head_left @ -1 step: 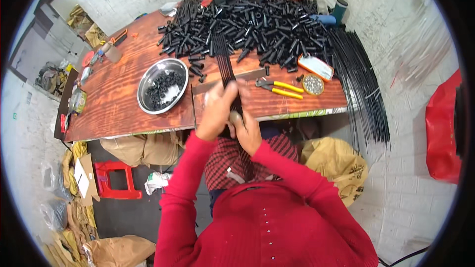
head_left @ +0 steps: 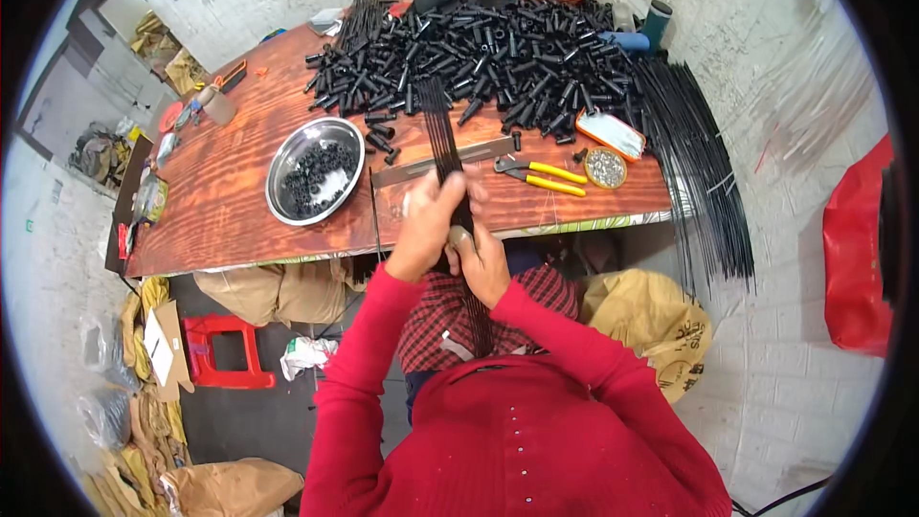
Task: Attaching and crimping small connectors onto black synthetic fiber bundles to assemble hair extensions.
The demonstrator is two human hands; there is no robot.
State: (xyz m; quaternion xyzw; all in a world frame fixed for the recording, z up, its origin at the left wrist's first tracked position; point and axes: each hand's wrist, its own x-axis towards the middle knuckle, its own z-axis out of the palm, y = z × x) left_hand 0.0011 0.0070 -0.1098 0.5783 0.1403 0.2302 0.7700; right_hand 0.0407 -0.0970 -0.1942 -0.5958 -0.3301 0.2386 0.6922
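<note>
A bundle of thin black rods (head_left: 442, 139) lies lengthwise across my lap and over the table's front edge, its far end pointing at the pile of black tubular parts (head_left: 479, 48). My left hand (head_left: 429, 215) is closed round the bundle just over the table edge. Slightly nearer to me, my right hand (head_left: 481, 258) also grips the rods, its thumb on top. A flat metal strip (head_left: 402, 174) lies on the table beyond my hands. Some of my fingers are hidden behind the rods.
Left of my hands stands a metal bowl (head_left: 278, 177) with small black pieces. Yellow-handled pliers (head_left: 555, 172), a round tub of small metal bits (head_left: 605, 168) and an orange-rimmed tray (head_left: 613, 132) lie at right. More long black rods (head_left: 704, 172) overhang the right table edge. A red stool (head_left: 230, 380) stands lower left.
My hands and the bundle have shifted slightly toward me and to the right. Both hands keep their hold on the rods.
</note>
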